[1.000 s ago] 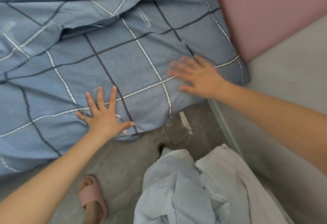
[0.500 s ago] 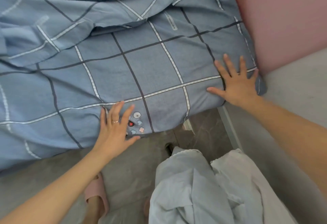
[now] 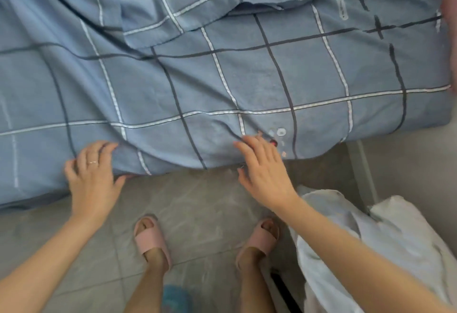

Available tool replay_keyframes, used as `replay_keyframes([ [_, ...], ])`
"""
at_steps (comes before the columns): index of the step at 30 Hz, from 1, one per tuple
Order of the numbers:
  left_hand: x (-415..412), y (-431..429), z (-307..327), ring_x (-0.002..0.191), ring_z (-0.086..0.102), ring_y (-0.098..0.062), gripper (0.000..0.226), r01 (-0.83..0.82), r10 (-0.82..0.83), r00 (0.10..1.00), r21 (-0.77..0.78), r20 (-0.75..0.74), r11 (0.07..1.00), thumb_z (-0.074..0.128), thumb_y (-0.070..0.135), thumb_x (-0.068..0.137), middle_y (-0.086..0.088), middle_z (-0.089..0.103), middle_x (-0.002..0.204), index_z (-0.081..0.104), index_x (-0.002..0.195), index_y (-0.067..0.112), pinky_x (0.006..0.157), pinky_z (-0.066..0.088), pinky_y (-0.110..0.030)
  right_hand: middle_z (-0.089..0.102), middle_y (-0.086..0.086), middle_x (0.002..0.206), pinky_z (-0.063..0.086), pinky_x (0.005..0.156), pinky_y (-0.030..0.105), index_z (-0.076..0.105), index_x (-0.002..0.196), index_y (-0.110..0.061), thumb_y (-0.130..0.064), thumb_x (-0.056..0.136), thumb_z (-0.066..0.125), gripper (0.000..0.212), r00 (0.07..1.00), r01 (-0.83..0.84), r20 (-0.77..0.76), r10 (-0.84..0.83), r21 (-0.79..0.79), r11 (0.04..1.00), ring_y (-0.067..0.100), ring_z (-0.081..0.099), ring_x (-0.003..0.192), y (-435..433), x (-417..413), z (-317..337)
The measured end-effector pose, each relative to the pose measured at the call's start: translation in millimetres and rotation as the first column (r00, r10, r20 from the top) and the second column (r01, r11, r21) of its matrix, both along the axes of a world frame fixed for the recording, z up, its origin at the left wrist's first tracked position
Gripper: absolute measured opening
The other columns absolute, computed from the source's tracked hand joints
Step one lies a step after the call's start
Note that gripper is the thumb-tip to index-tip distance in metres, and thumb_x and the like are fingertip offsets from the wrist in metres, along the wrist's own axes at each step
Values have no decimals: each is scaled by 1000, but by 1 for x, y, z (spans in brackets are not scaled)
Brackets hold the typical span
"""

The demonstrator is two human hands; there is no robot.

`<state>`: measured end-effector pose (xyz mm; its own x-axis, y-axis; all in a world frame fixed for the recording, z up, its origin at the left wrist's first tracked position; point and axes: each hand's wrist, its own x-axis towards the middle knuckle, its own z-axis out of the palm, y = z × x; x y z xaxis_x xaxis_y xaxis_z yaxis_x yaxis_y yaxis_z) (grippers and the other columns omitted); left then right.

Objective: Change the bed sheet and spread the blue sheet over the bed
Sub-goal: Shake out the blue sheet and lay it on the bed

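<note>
The blue sheet (image 3: 247, 72), checked with white and dark lines, covers the bed and hangs over its near edge. A folded-over layer lies bunched at the top centre. My left hand (image 3: 92, 173), with a ring, rests on the hanging edge at the left, fingers slightly bent. My right hand (image 3: 263, 171) lies flat against the sheet's edge near a small printed motif (image 3: 278, 137), fingers straight. Neither hand grips the cloth.
A pale crumpled sheet (image 3: 385, 246) is heaped at the lower right on the grey tiled floor (image 3: 197, 208). My feet in pink slippers (image 3: 152, 241) stand near the bed. A pink headboard edge (image 3: 451, 3) shows at the far right.
My right hand moved from the sheet's right corner to the middle of the near edge. My left hand slid further left along the edge. The view tilted down, showing both feet.
</note>
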<state>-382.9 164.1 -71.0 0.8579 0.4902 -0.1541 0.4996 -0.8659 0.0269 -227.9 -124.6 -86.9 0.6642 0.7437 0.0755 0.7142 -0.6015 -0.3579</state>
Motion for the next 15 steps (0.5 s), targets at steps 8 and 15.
replay_keyframes([
  [8, -24, 97, 13, 67, 60, -25, 39, 443, -439, 896, -115, 63, 889, 90, 23, 50, -3, 58, 67, 57, 69, 16, 66, 28, -35, 59, 1, 81, 40, 61, 31, 61, 83, -17, -34, 51, 83, 43, 995, -21, -97, -9, -307, 951, 23, 58, 73, 211, -91, 12],
  [15, -46, 117, 30, 42, 55, -24, 44, 604, -612, 790, -224, 37, 765, 92, 7, 34, -5, 54, 51, 55, 57, 12, 49, 41, -26, 54, -1, 62, 33, 53, 28, 59, 60, -18, -11, 47, 85, 30, 998, -56, -44, 42, -414, 909, 23, 54, 58, 245, -120, 25],
])
